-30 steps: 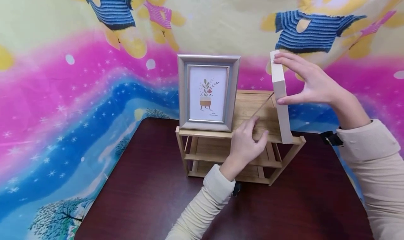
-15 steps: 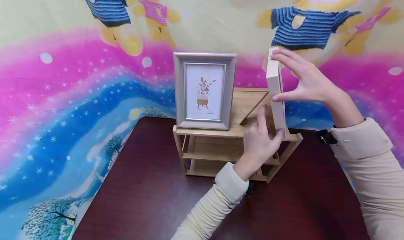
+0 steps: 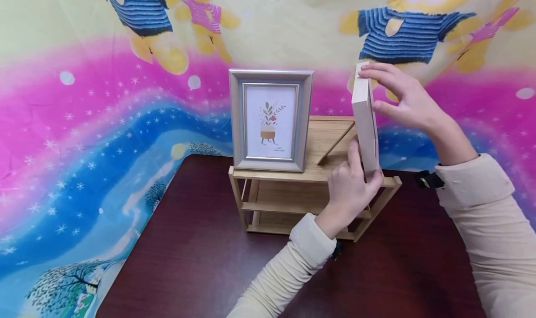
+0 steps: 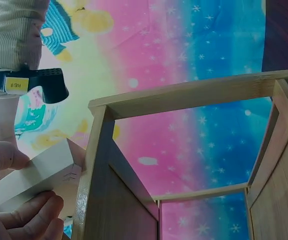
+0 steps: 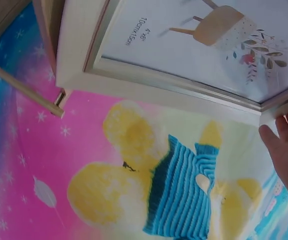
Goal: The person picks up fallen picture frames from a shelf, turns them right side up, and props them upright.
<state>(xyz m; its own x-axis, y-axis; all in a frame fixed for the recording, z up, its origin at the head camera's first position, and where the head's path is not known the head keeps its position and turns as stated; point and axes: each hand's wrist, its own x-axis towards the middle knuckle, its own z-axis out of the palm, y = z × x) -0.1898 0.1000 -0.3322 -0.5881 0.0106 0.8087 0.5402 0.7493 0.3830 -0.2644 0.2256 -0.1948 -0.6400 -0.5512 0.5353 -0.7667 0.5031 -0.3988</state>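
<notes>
A white picture frame [image 3: 364,113] stands nearly edge-on at the right end of a small wooden shelf's top. Its thin back strut [image 3: 337,142] sticks out to the left. My left hand [image 3: 349,188] pinches the frame's lower edge between thumb and fingers; the left wrist view shows that white corner [image 4: 48,167] in its grasp. Up at the top edge, my right hand [image 3: 404,95] holds the frame, fingers over the top and thumb by its right side. The right wrist view shows its plant-pot picture [image 5: 219,45].
A silver-grey picture frame [image 3: 272,167] stands facing forward on the left half of the shelf top. The tiered wooden shelf [image 3: 284,208] rests on a dark red-brown table [image 3: 188,243]. Behind hangs a colourful cloth [image 3: 201,104] printed with bears.
My left hand has moved right, from beside the back strut to the white frame's lower edge, and grips it. The frame has turned slightly. My right thumb has shifted up off its near edge.
</notes>
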